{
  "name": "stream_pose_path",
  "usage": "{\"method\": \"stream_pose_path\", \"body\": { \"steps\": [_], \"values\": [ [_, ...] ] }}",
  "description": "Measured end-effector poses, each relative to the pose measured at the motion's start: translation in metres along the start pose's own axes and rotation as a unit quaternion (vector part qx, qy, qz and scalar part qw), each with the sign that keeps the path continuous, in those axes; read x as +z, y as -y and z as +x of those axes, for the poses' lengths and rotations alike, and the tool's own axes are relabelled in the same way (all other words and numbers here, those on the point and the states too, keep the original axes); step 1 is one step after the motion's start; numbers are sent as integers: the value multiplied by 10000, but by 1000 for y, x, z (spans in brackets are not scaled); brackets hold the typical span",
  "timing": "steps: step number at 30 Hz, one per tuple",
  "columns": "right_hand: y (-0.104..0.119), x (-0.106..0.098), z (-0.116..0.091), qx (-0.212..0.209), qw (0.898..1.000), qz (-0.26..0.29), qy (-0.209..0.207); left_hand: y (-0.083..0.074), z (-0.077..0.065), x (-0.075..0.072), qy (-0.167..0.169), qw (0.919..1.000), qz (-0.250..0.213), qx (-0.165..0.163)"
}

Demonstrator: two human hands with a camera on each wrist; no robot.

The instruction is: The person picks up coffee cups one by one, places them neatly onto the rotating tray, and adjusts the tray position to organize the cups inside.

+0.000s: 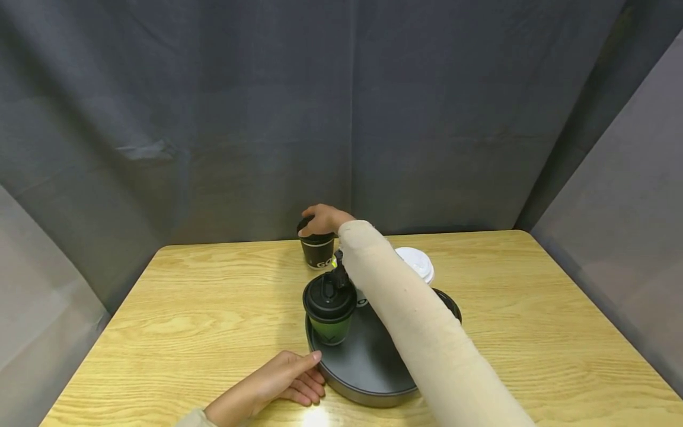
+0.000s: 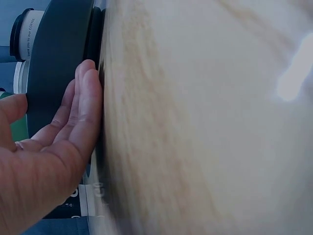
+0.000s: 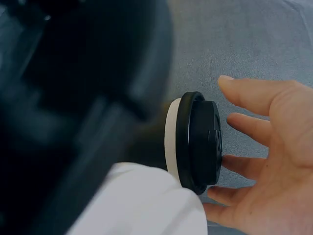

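At the table's back edge a dark paper cup [image 1: 318, 252] with a white band and black lid [image 3: 198, 142] stands upright. My right hand [image 1: 322, 220] is over this lid, fingers spread around it; in the right wrist view at least one fingertip meets or overlaps the lid, and contact is unclear. My left hand [image 1: 288, 379] rests against the near left side of a round dark tray [image 1: 373, 392], fairly straight fingers along its outer wall and thumb at its rim. In the tray stands a green cup [image 1: 329, 330] with a black lid. My right sleeve hides part of the tray.
Behind my right sleeve a white lid [image 1: 416, 263] shows at the tray's back. The left wrist view shows a white cup [image 2: 32, 33] with a dark lid. A large blurred dark shape [image 3: 83, 122] fills the right wrist view's left side. Grey curtains [image 1: 267, 118] surround the wooden table [image 1: 213, 296].
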State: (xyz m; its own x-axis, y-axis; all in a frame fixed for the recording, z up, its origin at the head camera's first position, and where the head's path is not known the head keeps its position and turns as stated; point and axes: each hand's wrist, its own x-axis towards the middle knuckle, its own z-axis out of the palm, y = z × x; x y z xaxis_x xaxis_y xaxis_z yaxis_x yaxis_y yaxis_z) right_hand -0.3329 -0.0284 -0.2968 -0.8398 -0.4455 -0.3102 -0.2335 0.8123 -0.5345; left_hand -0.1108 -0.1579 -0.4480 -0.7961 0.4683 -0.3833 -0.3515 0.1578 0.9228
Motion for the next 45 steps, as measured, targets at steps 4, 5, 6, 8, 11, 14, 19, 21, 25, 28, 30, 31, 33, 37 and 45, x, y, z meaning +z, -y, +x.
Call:
{"method": "stream_pose_path", "body": {
  "steps": [4, 5, 6, 8, 11, 14, 19, 21, 25, 28, 30, 31, 33, 37, 45],
  "values": [
    [0, 0, 1, -54, 9999, -134, 72, 0, -1, 0, -14, 10000, -3, 18],
    [0, 0, 1, -75, 9997, -201, 100, 0, -1, 0, -18, 10000, -3, 21],
    [0, 0, 1, -88, 9995, -266, 134, 0, -1, 0, -20, 10000, -7, 27],
    [0, 1, 2, -119, 9987, -465, 199, 0, -1, 1, -23, 10000, -14, 29],
    [0, 1, 2, -134, 9973, -659, 282, 0, -1, 1, -18, 10000, -27, 22],
    [0, 1, 2, -142, 9967, -733, 325, 1, -2, 1, -13, 10000, -28, 11],
    [0, 0, 2, -144, 9942, -977, 425, 1, -2, 1, -10, 10000, -20, 20],
    [1, 0, 2, -138, 9919, -1161, 495, 1, -2, 1, -6, 10000, -16, 20],
    [2, 0, 1, -56, 9891, -1370, 542, 0, -2, 1, 10, 10000, -14, 16],
    [2, 0, -1, -12, 9903, -1321, 432, 0, -2, 1, 7, 10000, -7, 27],
    [2, -1, -2, -30, 9920, -1218, 330, 0, -2, 1, 1, 10000, 8, 30],
    [2, -1, -3, -45, 9930, -1145, 282, 0, -1, 1, -5, 10000, 17, 30],
    [2, -1, -4, -90, 9944, -1031, 195, 0, -1, 1, -12, 10000, 28, 33],
    [0, -1, -4, -118, 9951, -979, 110, 0, 0, 1, -6, 10000, 13, 34],
    [-4, 2, -4, -97, 9919, -1258, 140, -1, -1, 1, -34, 10000, -14, 65]
  ]
}}
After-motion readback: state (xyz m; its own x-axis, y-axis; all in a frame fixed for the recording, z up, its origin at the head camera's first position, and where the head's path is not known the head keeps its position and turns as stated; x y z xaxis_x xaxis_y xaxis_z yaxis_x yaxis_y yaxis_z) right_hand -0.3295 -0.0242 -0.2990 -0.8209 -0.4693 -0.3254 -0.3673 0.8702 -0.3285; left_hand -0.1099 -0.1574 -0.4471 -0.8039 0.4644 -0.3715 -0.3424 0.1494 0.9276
